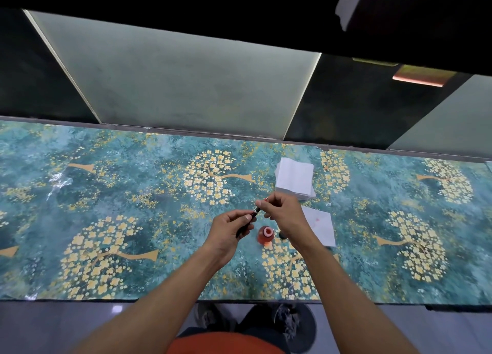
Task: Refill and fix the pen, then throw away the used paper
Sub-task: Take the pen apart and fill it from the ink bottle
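Observation:
A thin dark pen (pixel 254 214) is held above the table between both hands. My left hand (pixel 231 229) grips its lower barrel. My right hand (pixel 282 215) pinches the upper end, where a red tip shows. Just below the hands an open bottle of red ink (pixel 265 235) stands on the table, with its dark cap (pixel 282 236) beside it, partly hidden by my right wrist. A single white paper (pixel 320 227) with a faint pink stain lies right of the bottle.
A stack of clean white paper squares (pixel 294 178) lies beyond my right hand. The long table (pixel 133 194) has a teal cover with golden trees. Its near edge runs above my shoes, and a panelled wall stands close behind it.

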